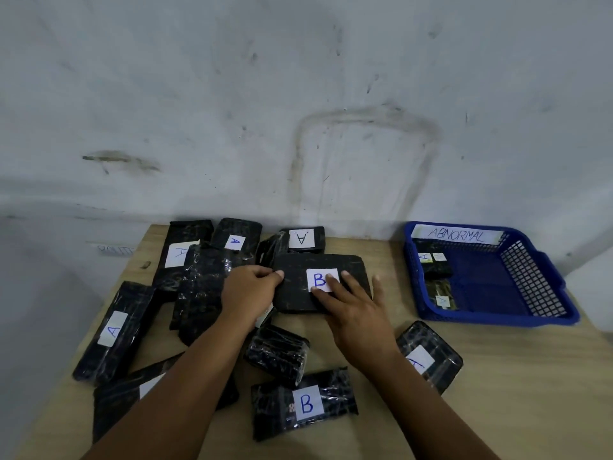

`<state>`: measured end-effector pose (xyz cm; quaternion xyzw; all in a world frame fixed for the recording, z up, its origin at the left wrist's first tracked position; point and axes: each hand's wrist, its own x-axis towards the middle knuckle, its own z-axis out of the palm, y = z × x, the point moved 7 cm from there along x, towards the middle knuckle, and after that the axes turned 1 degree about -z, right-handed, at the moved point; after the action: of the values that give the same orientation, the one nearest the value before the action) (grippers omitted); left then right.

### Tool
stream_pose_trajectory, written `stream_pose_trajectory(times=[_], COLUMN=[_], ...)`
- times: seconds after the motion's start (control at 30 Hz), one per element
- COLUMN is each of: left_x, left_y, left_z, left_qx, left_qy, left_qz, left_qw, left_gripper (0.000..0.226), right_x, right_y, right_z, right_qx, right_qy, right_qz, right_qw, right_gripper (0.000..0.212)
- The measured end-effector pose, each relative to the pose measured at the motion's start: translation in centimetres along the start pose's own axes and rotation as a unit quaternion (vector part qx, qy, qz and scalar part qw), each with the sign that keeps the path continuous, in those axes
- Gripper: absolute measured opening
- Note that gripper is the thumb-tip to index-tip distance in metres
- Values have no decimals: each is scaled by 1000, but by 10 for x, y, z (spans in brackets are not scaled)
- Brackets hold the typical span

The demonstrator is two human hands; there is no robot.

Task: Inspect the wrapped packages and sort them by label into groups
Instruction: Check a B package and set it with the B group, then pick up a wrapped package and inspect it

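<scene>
I see my left hand pinching the flat black film-wrapped B-labelled package at its edge, right hand fingers spread flat on top; dragging it could scatter the black wrapped A packages behind, muddling groups.

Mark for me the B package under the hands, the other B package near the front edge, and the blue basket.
B package under the hands point(298, 287): head view, bare black wrap left of its label.
Front B package point(306, 404): head view, on its white label.
Blue basket point(544, 277): head view, right mesh wall.

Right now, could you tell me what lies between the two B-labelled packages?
In the head view, a small unlabelled wrapped package lies between the far B package and the near B package.
</scene>
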<state>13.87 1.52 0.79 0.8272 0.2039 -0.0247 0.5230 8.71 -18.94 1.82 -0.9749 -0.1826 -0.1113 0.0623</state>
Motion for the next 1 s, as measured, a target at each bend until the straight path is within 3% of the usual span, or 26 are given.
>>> stream_pose_trajectory(times=[0.2, 0.33, 0.47, 0.9, 1.0], left_x=[2, 8, 14, 59, 73], left_y=[-17, -36, -44, -33, -34], left_z=[43, 58, 67, 73, 74], left_qx=[79, 184, 227, 227, 229], left_qy=[-88, -78, -57, 42, 50], left_qz=[49, 97, 144, 150, 126], left_qw=[992, 975, 962, 961, 964], left_gripper=[27, 26, 17, 30, 45], right_x=[-10, -14, -8, 45, 57], right_y=[49, 97, 129, 162, 166], right_z=[39, 70, 94, 141, 150], right_qx=[20, 29, 42, 42, 70], right_qy=[-7, -55, -114, -243, -235], right_qz=[102, 201, 246, 186, 190], right_qw=[995, 978, 962, 951, 951], right_gripper=[57, 51, 49, 59, 84])
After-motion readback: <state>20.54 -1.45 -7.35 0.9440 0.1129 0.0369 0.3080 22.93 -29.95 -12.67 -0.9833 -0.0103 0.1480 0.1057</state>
